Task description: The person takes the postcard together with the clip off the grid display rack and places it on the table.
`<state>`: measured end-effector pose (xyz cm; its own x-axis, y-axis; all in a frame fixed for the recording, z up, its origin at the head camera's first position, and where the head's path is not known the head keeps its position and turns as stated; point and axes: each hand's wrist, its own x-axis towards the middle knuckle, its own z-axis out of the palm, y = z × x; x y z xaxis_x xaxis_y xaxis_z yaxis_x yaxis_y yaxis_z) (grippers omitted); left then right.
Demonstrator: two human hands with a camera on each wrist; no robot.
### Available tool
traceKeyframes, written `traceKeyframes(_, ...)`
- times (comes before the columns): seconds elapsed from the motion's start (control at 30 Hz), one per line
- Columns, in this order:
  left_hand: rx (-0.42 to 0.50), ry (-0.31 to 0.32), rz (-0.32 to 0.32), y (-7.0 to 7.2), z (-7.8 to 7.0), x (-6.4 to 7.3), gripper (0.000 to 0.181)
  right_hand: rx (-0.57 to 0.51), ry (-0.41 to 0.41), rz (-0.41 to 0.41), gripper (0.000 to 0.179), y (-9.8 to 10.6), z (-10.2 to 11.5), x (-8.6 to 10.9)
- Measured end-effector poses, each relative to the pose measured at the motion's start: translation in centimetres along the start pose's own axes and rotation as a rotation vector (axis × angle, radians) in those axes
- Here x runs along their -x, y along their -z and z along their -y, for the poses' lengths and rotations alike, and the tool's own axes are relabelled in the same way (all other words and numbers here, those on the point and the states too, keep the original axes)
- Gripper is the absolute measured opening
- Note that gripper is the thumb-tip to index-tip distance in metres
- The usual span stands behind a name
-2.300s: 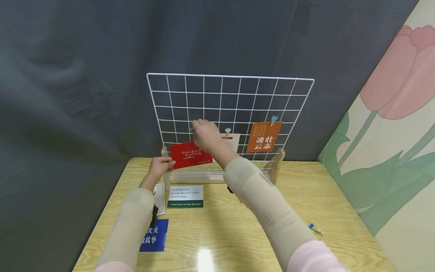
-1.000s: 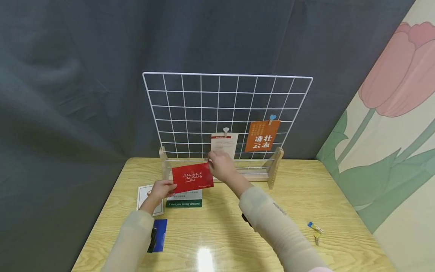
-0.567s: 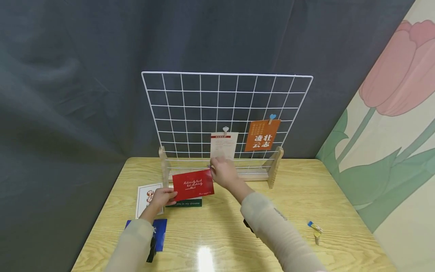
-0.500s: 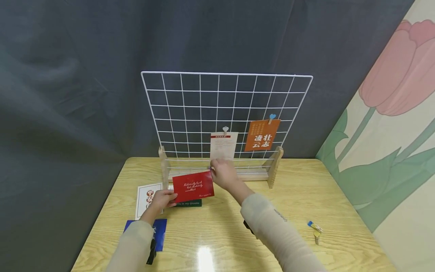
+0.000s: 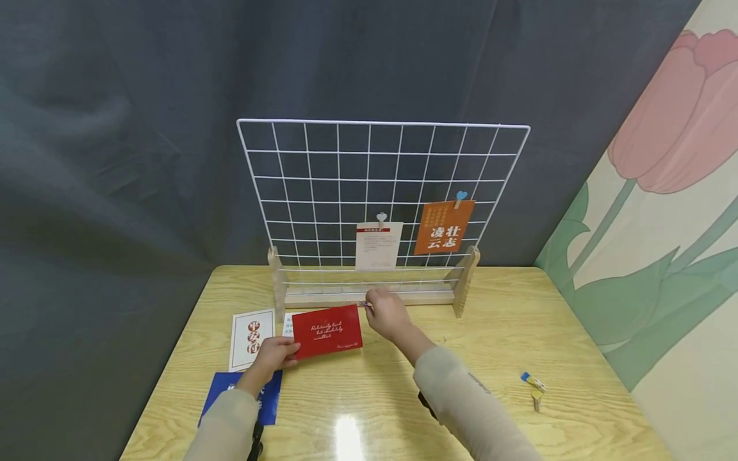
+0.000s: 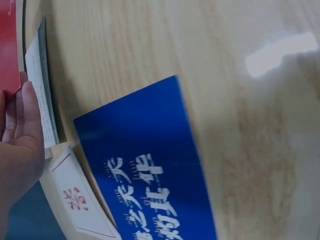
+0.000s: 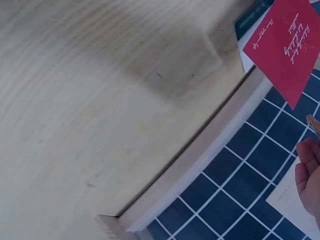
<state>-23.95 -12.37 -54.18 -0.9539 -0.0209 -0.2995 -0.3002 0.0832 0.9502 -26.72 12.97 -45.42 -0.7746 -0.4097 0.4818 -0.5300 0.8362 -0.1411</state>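
Observation:
My left hand pinches a red card with white script by its left edge, tilted above the table in front of the rack. The left wrist view shows my thumb and fingers at the red card's corner. Just right of the card, my right hand holds a small wooden clothespin, apart from the card. Behind stands a white wire grid rack on wooden feet. A white card hangs on it from a white heart clothespin, and an orange card from a blue heart one.
On the table at left lie a white bordered card and a blue card. A white-and-green card lies partly hidden under the red one. A blue clothespin and a yellow one lie at right.
Both hands have come down from the grid toward the table, the red card lowering with my left hand. My right hand, earlier up at the grid and then beside the card's corner, now sits slightly apart from it.

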Motion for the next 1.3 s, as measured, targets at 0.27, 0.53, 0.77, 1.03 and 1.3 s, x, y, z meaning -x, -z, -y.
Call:
traceKeyframes(0.27,-0.022,0.033,0.003,0.1,1.1,0.5,0.022,-0.052,-0.085,0.029,0.009,-0.6,-0.7,2.0)
traceKeyframes(0.53,-0.072,0.057,0.041,0.7,2.2,0.8,0.025,-0.079,-0.228,0.076,0.008,-1.3,-2.1,4.7)
traceKeyframes(0.77,-0.087,0.061,0.066,1.0,2.5,1.3,0.017,-0.144,-0.413,0.144,0.008,-1.6,-4.0,7.2)
traceKeyframes(1.03,-0.097,0.069,0.067,1.4,2.6,1.6,0.013,-0.148,-0.55,0.164,0.009,-1.3,-6.4,10.0)
traceKeyframes(1.3,-0.124,0.093,0.065,1.6,2.8,2.0,0.015,-0.155,-0.614,0.168,0.009,-0.6,-8.2,12.3)
